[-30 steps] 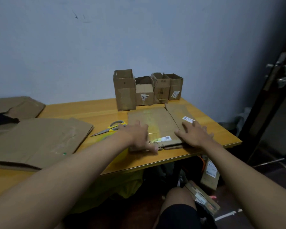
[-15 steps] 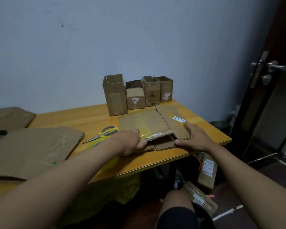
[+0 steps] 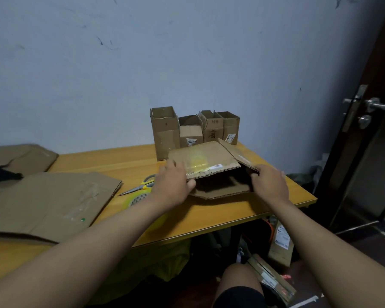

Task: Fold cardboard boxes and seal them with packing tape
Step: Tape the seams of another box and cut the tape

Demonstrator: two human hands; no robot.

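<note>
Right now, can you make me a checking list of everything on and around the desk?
Surface: orange wooden table, boxes and tools on it.
Job's things: flattened brown cardboard box partly opened; yellow packing tape roll and yellow-handled scissors to its left.
Clutter: four small upright cardboard boxes by the wall; large flat cardboard sheets on the left.
Hands: left hand and right hand each grip the box.
Cables: nothing seen.
Surroundings: blue-grey wall, dark door, parcels under the table.

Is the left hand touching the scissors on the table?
Cannot tell. In the head view the left hand covers the handles of the scissors, hiding any contact or gap.
</note>
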